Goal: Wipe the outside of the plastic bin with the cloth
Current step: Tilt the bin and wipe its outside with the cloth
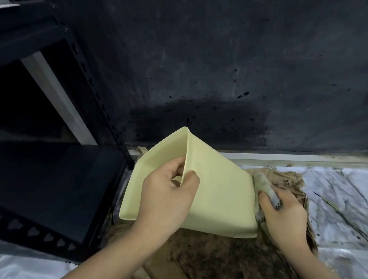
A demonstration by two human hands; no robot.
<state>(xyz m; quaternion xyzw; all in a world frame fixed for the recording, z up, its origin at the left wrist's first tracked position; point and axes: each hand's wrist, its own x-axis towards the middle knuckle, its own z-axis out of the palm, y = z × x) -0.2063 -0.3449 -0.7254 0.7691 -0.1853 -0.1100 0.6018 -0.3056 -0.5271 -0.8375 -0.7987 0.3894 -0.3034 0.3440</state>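
Note:
A pale yellow plastic bin (218,193) lies tipped on its side, its open mouth facing left. My left hand (168,197) grips the bin's rim, thumb on the outer wall and fingers curled inside. My right hand (283,215) holds a dirty grey cloth (263,187) bunched against the bin's bottom face at its right edge. The cloth is stained dark and partly hidden under my fingers.
A black metal shelving unit (50,175) stands close on the left. Behind rises a dark, splattered wall (224,67). A stained brown fabric (226,261) lies under the bin, on crumpled white plastic sheeting (340,201).

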